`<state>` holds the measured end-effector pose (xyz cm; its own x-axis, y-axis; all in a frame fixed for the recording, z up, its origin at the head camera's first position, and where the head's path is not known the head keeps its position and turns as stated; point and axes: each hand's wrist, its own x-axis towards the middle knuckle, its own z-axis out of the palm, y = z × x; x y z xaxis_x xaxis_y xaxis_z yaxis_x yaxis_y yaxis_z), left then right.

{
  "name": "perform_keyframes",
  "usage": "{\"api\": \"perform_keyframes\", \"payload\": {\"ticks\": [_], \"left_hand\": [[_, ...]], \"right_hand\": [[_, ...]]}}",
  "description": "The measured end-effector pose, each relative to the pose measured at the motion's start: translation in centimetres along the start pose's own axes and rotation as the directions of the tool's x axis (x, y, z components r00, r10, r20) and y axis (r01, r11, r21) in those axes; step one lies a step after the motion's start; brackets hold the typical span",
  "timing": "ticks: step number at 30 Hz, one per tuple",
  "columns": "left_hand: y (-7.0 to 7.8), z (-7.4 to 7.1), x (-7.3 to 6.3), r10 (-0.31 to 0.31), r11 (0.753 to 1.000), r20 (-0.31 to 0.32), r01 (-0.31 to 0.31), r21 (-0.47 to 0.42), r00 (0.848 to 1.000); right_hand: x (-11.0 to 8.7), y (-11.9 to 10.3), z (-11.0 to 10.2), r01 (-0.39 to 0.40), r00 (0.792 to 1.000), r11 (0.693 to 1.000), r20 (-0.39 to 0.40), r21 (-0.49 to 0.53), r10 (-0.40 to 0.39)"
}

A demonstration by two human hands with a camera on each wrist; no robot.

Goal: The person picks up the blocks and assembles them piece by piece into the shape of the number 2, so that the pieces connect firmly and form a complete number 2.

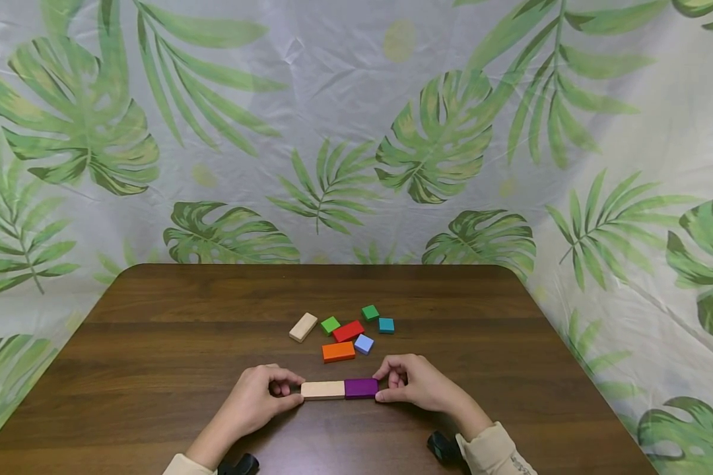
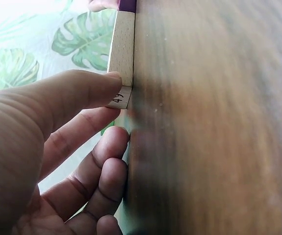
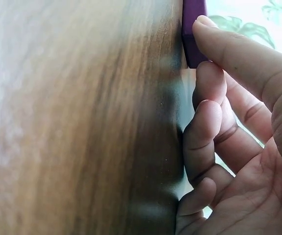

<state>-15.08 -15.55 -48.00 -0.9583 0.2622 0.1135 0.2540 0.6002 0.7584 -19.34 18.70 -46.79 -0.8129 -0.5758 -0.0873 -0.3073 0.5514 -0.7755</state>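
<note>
Two blocks lie end to end in a row on the table: a plain wooden block (image 1: pixel 323 390) at left and a purple block (image 1: pixel 361 388) at right, their ends touching. My left hand (image 1: pixel 260 398) pinches the outer end of the plain block between thumb and index finger; its other fingers curl loosely below. The left wrist view shows dark marks, apparently a number, on that end of the wooden block (image 2: pixel 123 49). At the other end of the row, my right hand (image 1: pixel 418 384) pinches the purple block (image 3: pixel 194 41), thumb on the near side. The index fingertip is partly hidden.
Beyond the row lie loose blocks: an orange block (image 1: pixel 339 352), a red block (image 1: pixel 348 331), a light blue block (image 1: pixel 364 344), a teal block (image 1: pixel 386 325), two green blocks (image 1: pixel 330 325) and another plain block (image 1: pixel 303 327). A leaf-patterned cloth (image 1: pixel 344 132) hangs behind the table (image 1: pixel 184 316).
</note>
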Motion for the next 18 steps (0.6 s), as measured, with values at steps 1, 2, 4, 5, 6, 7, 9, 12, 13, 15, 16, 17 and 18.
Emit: {"api": "perform_keyframes", "payload": {"ticks": [1,2,4,5,6,7,9,12,13,15,16,17,18], "left_hand": [[0.00,-0.01,-0.01,0.001,1.000,0.000,-0.001,0.001,1.000],[0.01,-0.02,-0.02,0.002,1.000,-0.001,-0.002,0.001,1.000],[0.03,-0.04,-0.05,0.004,1.000,-0.001,-0.004,0.003,1.000],[0.05,-0.05,-0.06,0.005,1.000,0.000,-0.005,0.004,1.000],[0.06,-0.06,-0.08,0.006,1.000,0.000,-0.006,0.005,1.000],[0.06,-0.07,-0.09,0.006,1.000,0.000,-0.006,0.004,1.000],[0.05,-0.07,-0.09,0.006,1.000,0.000,-0.006,0.005,1.000],[0.02,-0.05,-0.09,0.004,1.000,0.000,-0.004,0.002,1.000],[0.01,-0.04,-0.09,0.004,1.000,0.000,-0.004,0.002,1.000],[-0.02,-0.02,-0.08,0.005,1.000,-0.002,-0.005,0.001,1.000],[-0.03,-0.01,-0.08,0.006,1.000,-0.004,-0.006,0.002,1.000],[-0.04,-0.01,-0.09,0.007,1.000,-0.005,-0.007,0.002,1.000],[-0.06,0.00,-0.09,0.009,1.000,-0.006,-0.009,0.001,1.000]], "right_hand": [[0.00,-0.06,0.00,0.001,1.000,1.000,0.000,-0.002,-0.001],[0.00,-0.10,0.00,0.001,1.000,1.000,0.000,-0.003,-0.001],[0.00,-0.13,0.02,0.003,1.000,1.000,0.000,-0.006,-0.003],[0.01,-0.12,0.03,0.004,1.000,1.000,0.000,-0.005,-0.004],[0.01,-0.10,0.04,0.005,1.000,1.000,0.000,-0.005,-0.005],[0.02,-0.07,0.05,0.006,1.000,1.000,0.001,-0.003,-0.006],[0.04,-0.05,0.05,0.007,1.000,1.000,0.004,-0.002,-0.007],[0.06,-0.05,0.03,0.009,1.000,1.000,0.009,-0.004,-0.009],[0.08,-0.05,0.02,0.010,1.000,1.000,0.011,-0.006,-0.009],[0.10,-0.08,0.00,0.012,1.000,1.000,0.015,-0.009,-0.012],[0.11,-0.09,-0.01,0.012,1.000,1.000,0.016,-0.010,-0.012],[0.11,-0.10,-0.02,0.012,1.000,1.000,0.018,-0.010,-0.012],[0.11,-0.12,-0.03,0.011,1.000,1.000,0.019,-0.011,-0.011]]}}
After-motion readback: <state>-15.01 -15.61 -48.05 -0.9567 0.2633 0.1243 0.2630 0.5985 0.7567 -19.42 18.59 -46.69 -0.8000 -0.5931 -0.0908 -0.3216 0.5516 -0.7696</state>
